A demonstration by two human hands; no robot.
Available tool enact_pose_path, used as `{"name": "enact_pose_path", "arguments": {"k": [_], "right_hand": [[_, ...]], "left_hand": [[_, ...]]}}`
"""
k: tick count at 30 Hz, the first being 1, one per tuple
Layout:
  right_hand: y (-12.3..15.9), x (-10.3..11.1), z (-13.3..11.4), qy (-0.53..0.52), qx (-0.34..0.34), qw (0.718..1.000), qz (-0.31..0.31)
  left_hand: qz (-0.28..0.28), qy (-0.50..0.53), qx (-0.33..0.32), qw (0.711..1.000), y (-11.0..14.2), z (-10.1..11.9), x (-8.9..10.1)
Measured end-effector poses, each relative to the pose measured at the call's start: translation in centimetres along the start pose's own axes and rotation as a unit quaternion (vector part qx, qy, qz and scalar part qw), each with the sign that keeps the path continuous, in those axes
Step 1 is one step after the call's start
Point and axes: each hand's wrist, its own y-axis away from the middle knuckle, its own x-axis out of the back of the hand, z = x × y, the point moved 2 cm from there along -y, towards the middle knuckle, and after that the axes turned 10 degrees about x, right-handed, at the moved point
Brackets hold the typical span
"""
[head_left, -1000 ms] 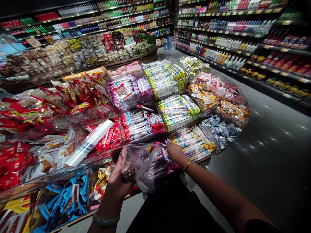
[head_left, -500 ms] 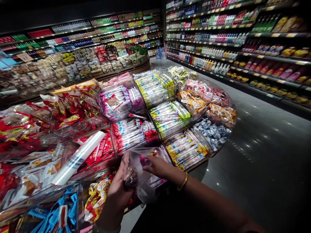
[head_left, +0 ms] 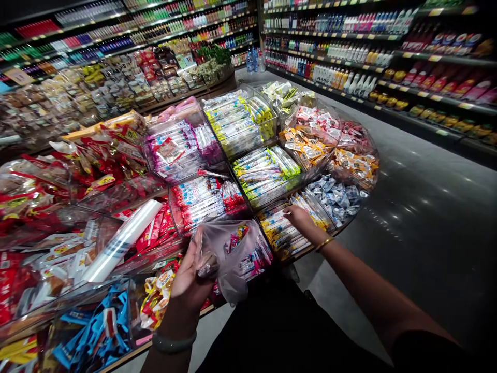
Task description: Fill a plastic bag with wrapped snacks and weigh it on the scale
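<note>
My left hand [head_left: 190,277] grips a clear plastic bag [head_left: 233,285] by its left side. Brown packaged contents [head_left: 207,264] show through the plastic near my fingers. My right hand [head_left: 303,221] reaches down over a compartment of yellow-and-white stick-shaped packets [head_left: 285,235]. Its fingertips are drawn together at the packets' upper edge; whether a packet is between them is hidden. Below and behind the bag lie pink-and-white stick packets [head_left: 254,259].
Green-and-white stick packets [head_left: 267,168] and red-and-white ones [head_left: 202,202] fill compartments beyond. Silver-blue packets [head_left: 337,199] lie at right. A clear plastic roll [head_left: 122,243] rests across the left bins. Stocked shelves [head_left: 341,52] line the aisle.
My right hand has moved out of the bag, right and upward, to the yellow-and-white packets. My left hand still holds the bag. The view has shifted slightly.
</note>
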Motion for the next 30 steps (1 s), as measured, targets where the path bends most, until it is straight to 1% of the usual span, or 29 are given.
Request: {"name": "enact_pose_path", "arguments": {"k": [2,3,5,7,9,12,14,16,20,22,24,27,28,29,30], "right_hand": [[-2.4,2.2,2.8,0.024,-0.012,0.999,0.017],[-3.8,3.1,3.4,0.035,-0.009,0.999,0.025],[-6.9,4.6,3.3,0.053,0.010,0.998,0.040],[-10.2,5.3,2.0,0.068,0.034,0.996,0.045],[-13.4,5.3,0.2,0.082,0.054,0.994,0.037],[-17.5,4.4,-2.1,0.101,0.072,0.992,0.006],[-19.6,3.7,-3.0,0.115,0.074,0.990,-0.021],[-21.1,2.9,-3.5,0.131,0.071,0.988,-0.048],[-22.4,2.1,-4.1,0.155,0.067,0.982,-0.086],[-22.5,2.4,-4.4,0.157,0.069,0.981,-0.094],[-22.4,3.1,-4.9,0.152,0.072,0.982,-0.088],[-21.5,4.7,-5.7,0.144,0.064,0.987,-0.038],[-20.8,5.3,-6.0,0.113,0.061,0.992,-0.009],[-19.9,5.8,-6.4,0.049,0.062,0.997,0.021],[-18.6,6.1,-6.9,-0.049,0.072,0.995,0.046]], "left_hand": [[-0.001,0.002,-0.013,1.000,0.1,-0.1,-0.7],[0.001,0.007,-0.022,1.000,0.2,-0.2,-0.9],[0.006,0.014,-0.034,0.999,0.3,-0.4,-1.4],[0.007,0.013,-0.033,0.999,0.3,-0.5,-1.9],[0.003,0.012,-0.021,1.000,0.2,-0.7,-2.4],[0.007,0.020,-0.007,1.000,0.1,-0.8,-3.1],[0.013,0.026,-0.011,1.000,-0.1,-1.0,-3.5],[0.019,0.027,-0.021,0.999,-0.3,-1.3,-3.7],[0.021,0.027,-0.031,0.999,-0.9,-2.1,-3.8],[0.014,0.034,-0.031,0.999,-1.3,-2.4,-3.8],[0.008,0.044,-0.027,0.999,-1.6,-2.6,-3.6],[0.004,0.057,-0.015,0.998,-1.9,-2.7,-3.4],[0.000,0.059,-0.012,0.998,-1.9,-2.8,-3.4],[-0.006,0.061,-0.010,0.998,-2.0,-2.8,-3.5],[-0.012,0.061,-0.009,0.998,-2.0,-2.8,-3.6]]}}
